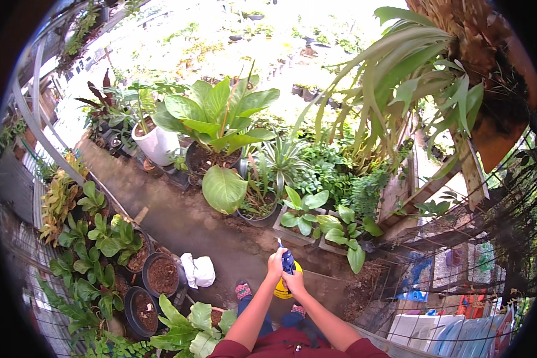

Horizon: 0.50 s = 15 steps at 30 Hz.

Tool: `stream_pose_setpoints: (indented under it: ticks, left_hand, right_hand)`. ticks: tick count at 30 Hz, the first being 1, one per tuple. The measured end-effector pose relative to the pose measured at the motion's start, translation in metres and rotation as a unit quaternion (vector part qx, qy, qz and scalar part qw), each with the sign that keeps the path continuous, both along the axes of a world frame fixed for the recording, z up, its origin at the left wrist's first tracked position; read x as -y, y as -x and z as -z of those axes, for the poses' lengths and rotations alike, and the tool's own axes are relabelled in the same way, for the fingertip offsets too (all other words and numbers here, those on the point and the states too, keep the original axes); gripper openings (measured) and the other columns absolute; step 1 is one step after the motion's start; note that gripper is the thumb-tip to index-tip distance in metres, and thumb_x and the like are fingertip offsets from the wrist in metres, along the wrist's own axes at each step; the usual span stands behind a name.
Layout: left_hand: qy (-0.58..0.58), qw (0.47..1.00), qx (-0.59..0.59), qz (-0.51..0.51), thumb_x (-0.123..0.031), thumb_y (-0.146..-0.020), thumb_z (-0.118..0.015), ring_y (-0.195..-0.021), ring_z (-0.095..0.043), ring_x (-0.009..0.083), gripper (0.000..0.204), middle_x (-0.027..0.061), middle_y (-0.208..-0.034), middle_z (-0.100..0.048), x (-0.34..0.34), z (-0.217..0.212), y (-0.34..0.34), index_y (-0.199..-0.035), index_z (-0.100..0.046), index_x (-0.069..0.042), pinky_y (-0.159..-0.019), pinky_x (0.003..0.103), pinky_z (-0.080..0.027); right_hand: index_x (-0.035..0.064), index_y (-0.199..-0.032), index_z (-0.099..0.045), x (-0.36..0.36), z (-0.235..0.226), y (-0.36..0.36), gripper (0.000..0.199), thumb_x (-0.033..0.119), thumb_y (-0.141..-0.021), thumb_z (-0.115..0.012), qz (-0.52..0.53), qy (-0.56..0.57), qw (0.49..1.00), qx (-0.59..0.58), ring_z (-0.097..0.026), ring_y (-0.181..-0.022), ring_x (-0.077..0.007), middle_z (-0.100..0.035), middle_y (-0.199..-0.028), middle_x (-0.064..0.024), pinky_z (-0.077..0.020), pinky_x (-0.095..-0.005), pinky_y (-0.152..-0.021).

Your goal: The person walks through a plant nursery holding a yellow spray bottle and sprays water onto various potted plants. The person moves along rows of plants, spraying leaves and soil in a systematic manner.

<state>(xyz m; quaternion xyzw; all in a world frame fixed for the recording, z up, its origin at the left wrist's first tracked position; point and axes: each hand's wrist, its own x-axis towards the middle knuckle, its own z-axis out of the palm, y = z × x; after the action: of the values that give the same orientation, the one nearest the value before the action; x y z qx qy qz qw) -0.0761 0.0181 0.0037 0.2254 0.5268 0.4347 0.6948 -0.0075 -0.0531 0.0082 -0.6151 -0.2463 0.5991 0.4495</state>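
Observation:
In front of my body I hold a pump sprayer with a dark blue head and a rounded yellow tank. Its pale nozzle tip points away from me. My left hand is closed at the left side of the blue head, close to the nozzle. Just below it, my right hand is wrapped round the sprayer's right side, over part of the yellow tank. The hidden fingertips of both hands cannot be made out. Beyond the nozzle, broad-leaved plants grow in square grey planters.
A large leafy plant and a white pot line the far side of the path. Black pots of soil and a white bag are at left. A staghorn fern hangs upper right, above wire mesh.

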Motion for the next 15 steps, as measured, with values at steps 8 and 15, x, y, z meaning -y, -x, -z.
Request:
stream_pose_setpoints:
  ticks: [8, 15]
  left_hand:
    - [0.059, 0.995, 0.021, -0.082, -0.035, -0.079, -0.055, -0.054, -0.057, 0.0143, 0.027, 0.0029, -0.063, -0.059, -0.025, -0.005, 0.073, -0.068, -0.057, -0.01, -0.054, 0.028, -0.047]
    - [0.065, 0.99, 0.103, -0.076, -0.037, -0.079, -0.055, -0.057, -0.058, 0.0144, 0.031, 0.0035, -0.065, -0.06, -0.064, 0.021, 0.067, -0.07, -0.06, -0.008, -0.057, 0.028, -0.047]
  right_hand:
    - [0.0076, -0.057, -0.05, -0.039, 0.008, 0.063, 0.024, 0.017, -0.075, -0.064, -0.08, 0.034, 0.996, 0.027, -0.043, -0.036, -0.0095, -0.048, -0.048, -0.0003, -0.0304, -0.0238, -0.036]
    - [0.0072, -0.057, -0.051, -0.07, 0.006, 0.054, 0.023, 0.018, -0.071, -0.066, -0.075, 0.039, 0.992, 0.096, -0.042, -0.035, -0.0091, -0.047, -0.047, -0.0006, -0.0305, -0.0243, -0.035]
